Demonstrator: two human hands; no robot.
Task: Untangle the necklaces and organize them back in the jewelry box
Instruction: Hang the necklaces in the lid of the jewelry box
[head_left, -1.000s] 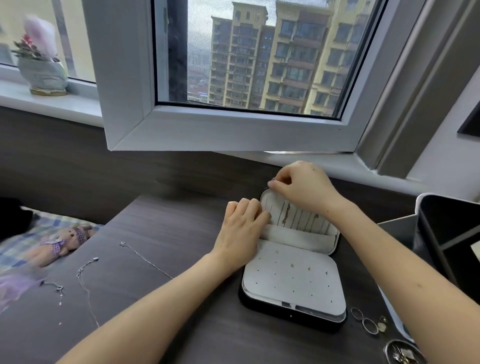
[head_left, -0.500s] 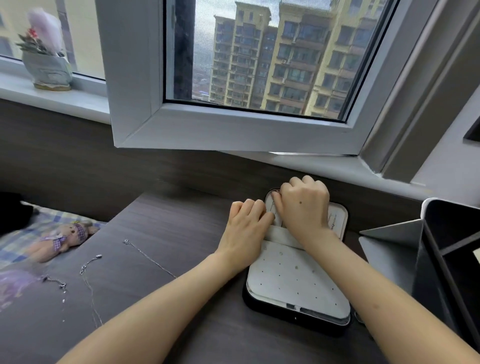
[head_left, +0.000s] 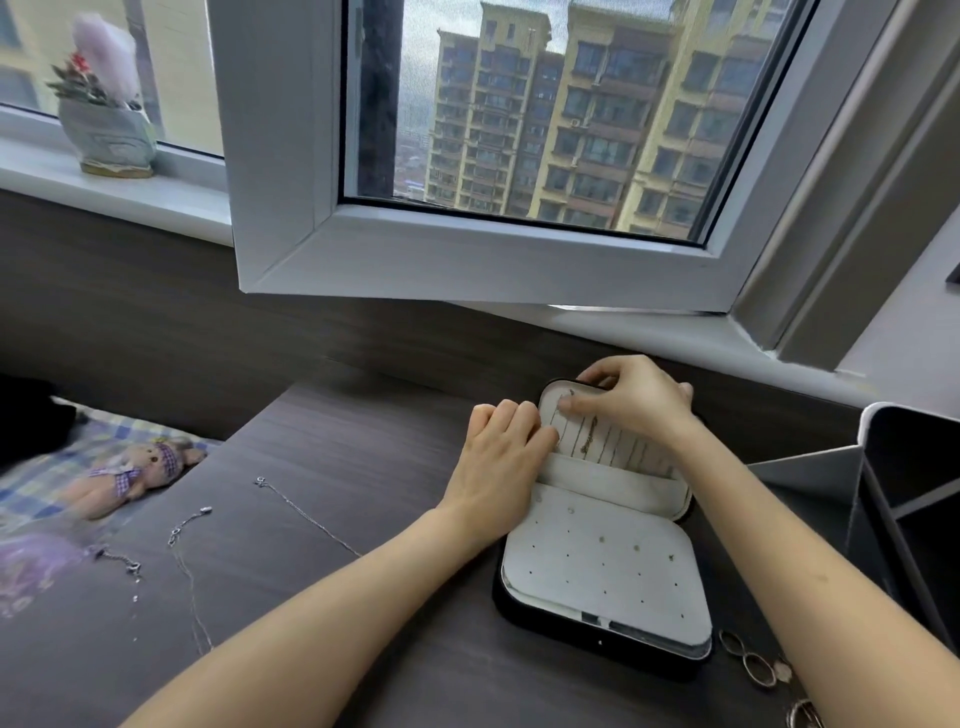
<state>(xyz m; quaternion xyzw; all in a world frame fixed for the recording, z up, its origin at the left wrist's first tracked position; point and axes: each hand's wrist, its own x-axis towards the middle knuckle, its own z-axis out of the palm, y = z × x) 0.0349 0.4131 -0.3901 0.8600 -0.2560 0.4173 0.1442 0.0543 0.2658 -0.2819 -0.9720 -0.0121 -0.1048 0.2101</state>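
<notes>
The jewelry box (head_left: 602, 571) lies open on the dark desk, its white dotted panel facing me and its lid (head_left: 631, 452) leaning back against the wall. Thin chains (head_left: 589, 441) hang in rows inside the lid above a white pocket. My left hand (head_left: 498, 457) has its fingers curled over the left end of that pocket. My right hand (head_left: 634, 395) is at the lid's top edge and pinches the upper end of a chain near the top left corner. Three loose silver necklaces (head_left: 306, 514) (head_left: 189, 566) (head_left: 117, 558) lie stretched out on the desk to the left.
Several rings (head_left: 753, 662) lie at the box's front right corner. A grey organizer (head_left: 909, 493) stands on the right. The open window sash (head_left: 467, 260) juts out over the desk's far side. A small teddy bear (head_left: 135, 473) lies on checked cloth at the left.
My right hand dropped over the lid's pocket half a second ago, then rose to the lid's top edge again. My left hand stayed at the pocket's left end.
</notes>
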